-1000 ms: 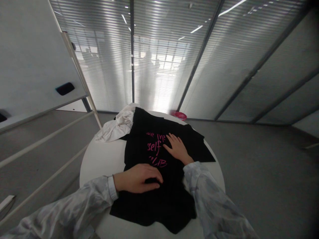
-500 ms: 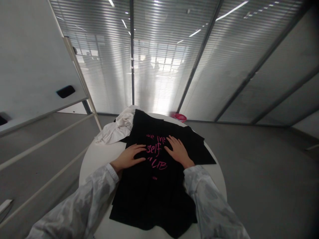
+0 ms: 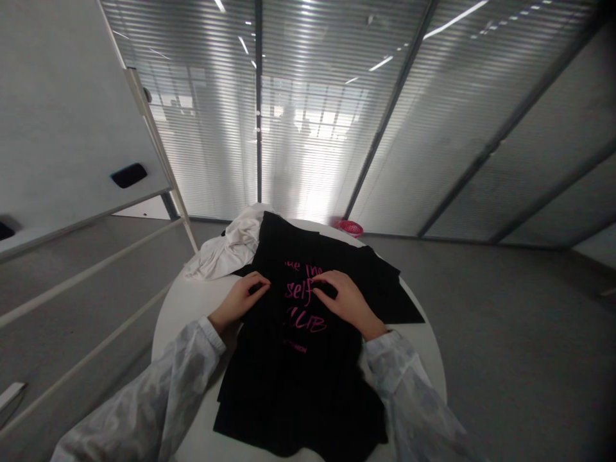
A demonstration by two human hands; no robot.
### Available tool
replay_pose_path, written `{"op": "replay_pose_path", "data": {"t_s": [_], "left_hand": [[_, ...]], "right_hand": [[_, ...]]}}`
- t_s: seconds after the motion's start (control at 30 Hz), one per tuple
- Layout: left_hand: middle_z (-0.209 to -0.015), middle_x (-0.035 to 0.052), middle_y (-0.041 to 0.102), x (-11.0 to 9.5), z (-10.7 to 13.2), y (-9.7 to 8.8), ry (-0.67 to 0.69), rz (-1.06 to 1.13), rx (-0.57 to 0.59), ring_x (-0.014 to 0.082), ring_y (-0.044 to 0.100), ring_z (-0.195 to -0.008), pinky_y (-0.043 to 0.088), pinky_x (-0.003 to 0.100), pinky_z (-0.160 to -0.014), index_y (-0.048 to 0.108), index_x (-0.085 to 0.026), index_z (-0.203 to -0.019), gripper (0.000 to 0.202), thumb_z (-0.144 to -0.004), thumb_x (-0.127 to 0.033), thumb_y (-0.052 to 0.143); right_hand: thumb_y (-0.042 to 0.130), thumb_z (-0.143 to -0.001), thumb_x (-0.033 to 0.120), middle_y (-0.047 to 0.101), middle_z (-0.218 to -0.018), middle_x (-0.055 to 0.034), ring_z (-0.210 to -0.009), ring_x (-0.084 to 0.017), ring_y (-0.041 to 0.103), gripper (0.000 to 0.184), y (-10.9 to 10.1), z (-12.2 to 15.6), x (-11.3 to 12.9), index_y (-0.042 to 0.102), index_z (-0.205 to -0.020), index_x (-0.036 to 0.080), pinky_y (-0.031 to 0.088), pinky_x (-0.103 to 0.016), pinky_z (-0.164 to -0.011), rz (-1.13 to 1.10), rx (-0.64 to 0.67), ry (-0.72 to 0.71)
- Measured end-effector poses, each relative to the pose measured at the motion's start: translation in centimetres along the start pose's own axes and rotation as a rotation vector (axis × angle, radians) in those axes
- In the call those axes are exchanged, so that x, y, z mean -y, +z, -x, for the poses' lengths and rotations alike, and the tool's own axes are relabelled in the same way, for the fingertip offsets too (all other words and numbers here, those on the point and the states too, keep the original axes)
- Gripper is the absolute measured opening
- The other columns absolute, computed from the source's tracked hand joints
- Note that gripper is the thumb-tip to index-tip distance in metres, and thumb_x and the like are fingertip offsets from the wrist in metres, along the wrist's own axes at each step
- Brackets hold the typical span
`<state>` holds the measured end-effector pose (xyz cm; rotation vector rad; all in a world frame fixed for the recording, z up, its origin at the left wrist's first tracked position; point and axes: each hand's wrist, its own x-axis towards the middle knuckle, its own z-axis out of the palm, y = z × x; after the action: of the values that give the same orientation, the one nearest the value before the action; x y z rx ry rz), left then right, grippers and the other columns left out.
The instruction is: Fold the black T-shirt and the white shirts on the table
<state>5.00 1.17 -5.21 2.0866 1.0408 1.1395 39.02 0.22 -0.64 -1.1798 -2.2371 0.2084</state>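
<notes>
A black T-shirt (image 3: 298, 385) with pink lettering lies over a round white table (image 3: 178, 314), its sleeve parts spreading to the right. My left hand (image 3: 237, 298) is at the shirt's left side, thumb and fingertips drawn together in a pinch on the black cloth. Over the pink letters is my right hand (image 3: 349, 301). Its fingers are bent and close together, and a small gap shows between them and the thumb. Whether the right fingertips press on the cloth is hard to see.
A crumpled white garment (image 3: 226, 250) lies at the table's back left. Behind the table is a pink basket (image 3: 350, 228). A whiteboard (image 3: 72, 128) on a pale frame stands left, and a glass wall with blinds (image 3: 308, 160) runs across the back.
My left hand has gone from spread fingers to a pinch and shifted slightly left. My right hand's fingers have bent toward the thumb. More of the lower pink lettering shows.
</notes>
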Motion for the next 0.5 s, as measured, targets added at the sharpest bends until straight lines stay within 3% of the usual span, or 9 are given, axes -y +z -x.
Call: {"op": "replay_pose_path", "data": {"t_s": [0.13,0.23,0.33,0.4,0.5], "left_hand": [[-0.110,0.0085,0.074,0.6,0.0,0.1,-0.039,-0.030,-0.038,0.0235,0.071,-0.104,0.057,0.038,-0.095,0.079,-0.023,-0.111,0.024,-0.109,-0.040,0.063],[-0.110,0.0078,0.074,0.8,0.0,0.1,-0.039,-0.047,-0.049,0.0228,0.071,-0.101,0.057,0.037,-0.093,0.079,-0.023,-0.111,0.022,-0.109,-0.038,0.063],[-0.110,0.0075,0.073,0.8,0.0,0.0,-0.032,-0.063,-0.063,0.0225,0.071,-0.099,0.057,0.036,-0.090,0.077,-0.023,-0.111,0.021,-0.109,-0.037,0.061],[-0.112,0.0079,0.073,0.7,0.1,-0.1,-0.035,-0.078,-0.079,0.0229,0.071,-0.101,0.057,0.036,-0.091,0.076,-0.023,-0.112,0.021,-0.110,-0.036,0.059],[-0.114,0.0086,0.073,0.7,0.2,-0.2,-0.059,-0.110,-0.133,0.0241,0.070,-0.106,0.056,0.038,-0.095,0.073,-0.023,-0.114,0.023,-0.111,-0.038,0.056]], "right_hand": [[0.078,-0.099,0.060,0.080,-0.094,-0.0027,-0.089,-0.024,0.074,0.033,1.3,1.2,7.6,0.078,-0.099,0.027,0.054,-0.042,-0.091,-0.099,0.124,0.052],[0.088,-0.085,0.070,0.078,-0.101,-0.0059,-0.095,-0.028,0.073,0.048,3.9,3.3,11.4,0.078,-0.097,0.026,0.054,-0.044,-0.091,-0.082,0.155,0.132],[0.091,-0.087,0.054,0.075,-0.105,-0.0072,-0.100,-0.029,0.071,0.035,5.9,4.7,12.6,0.072,-0.091,0.025,0.055,-0.045,-0.093,-0.139,0.137,0.150],[0.084,-0.094,0.044,0.073,-0.098,-0.0044,-0.096,-0.026,0.069,0.029,6.2,5.0,12.4,0.065,-0.085,0.025,0.055,-0.043,-0.092,-0.282,0.102,0.192],[0.073,-0.101,0.051,0.064,-0.084,0.0010,-0.081,-0.020,0.063,0.034,5.2,4.8,12.0,0.058,-0.085,0.025,0.053,-0.035,-0.078,-0.641,0.076,0.329]]}}
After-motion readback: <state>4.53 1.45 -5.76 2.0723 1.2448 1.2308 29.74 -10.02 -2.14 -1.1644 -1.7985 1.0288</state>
